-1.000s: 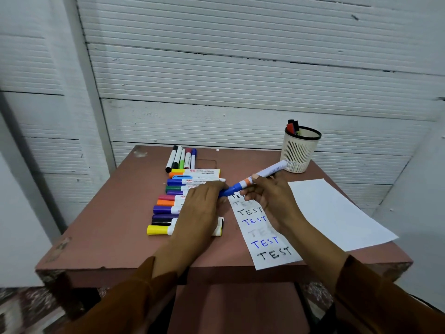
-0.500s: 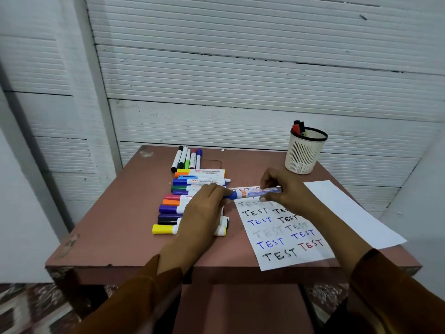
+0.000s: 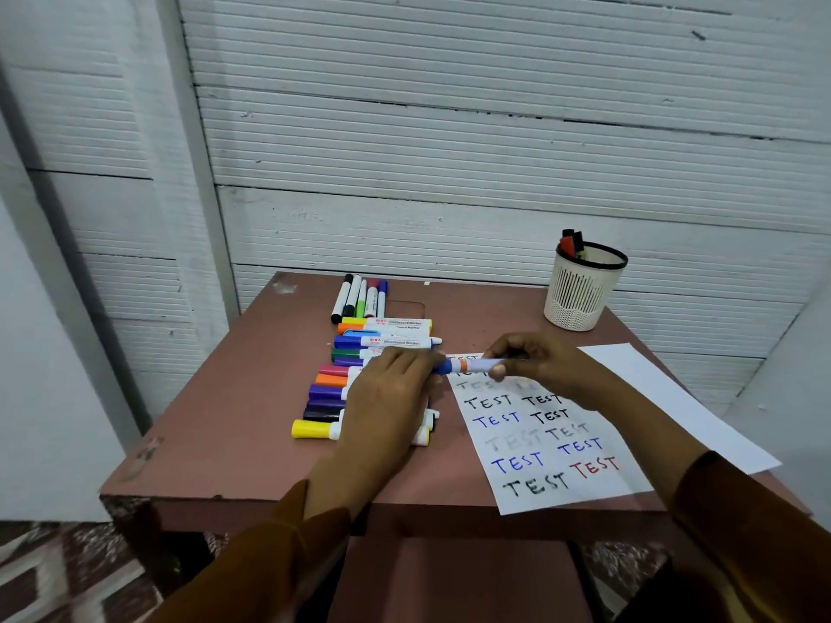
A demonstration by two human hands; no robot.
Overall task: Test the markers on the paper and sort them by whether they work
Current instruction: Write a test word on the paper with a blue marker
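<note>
Head view: mesh cup (image 3: 580,294) holds markers (image 3: 571,244).

Markers, paper and holder on the tabletop (image 3: 216,424)

Marker row (image 3: 359,353) left of centre; test paper (image 3: 548,442) at the front edge; holder (image 3: 580,290) at the back right corner.

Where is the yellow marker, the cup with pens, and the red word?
yellow marker (image 3: 311,429), head view, on its cap.
pen cup (image 3: 580,293), head view, on its slotted wall.
red TEST (image 3: 594,467), head view, mid-word.

markers (image 3: 359,341) – glossy plastic | paper (image 3: 553,447) – matt | table (image 3: 234,424) – matt, scuffed
</note>
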